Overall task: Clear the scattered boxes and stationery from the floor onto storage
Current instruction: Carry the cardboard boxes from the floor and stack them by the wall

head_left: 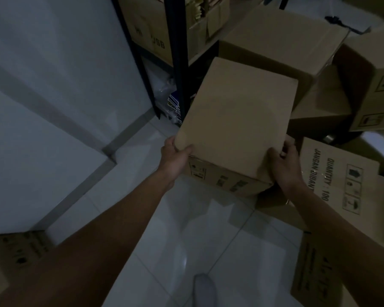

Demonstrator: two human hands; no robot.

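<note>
A plain brown cardboard box [235, 120] is held in front of me, above the white tiled floor, its near side printed with small handling symbols. My left hand [174, 158] grips its near left corner, thumb on the top face. My right hand [284, 162] grips the near right corner, fingers curled over the edge. Beyond the box stands a dark metal shelf rack [177, 52] with cartons on it.
More cardboard boxes crowd the right: a large closed one [275, 41] behind, an open one [364, 85], and printed cartons [341, 185] at my right arm. A white wall [53, 85] runs along the left. Another carton [20, 249] sits at lower left. Plastic-wrapped goods [169, 100] lie under the rack.
</note>
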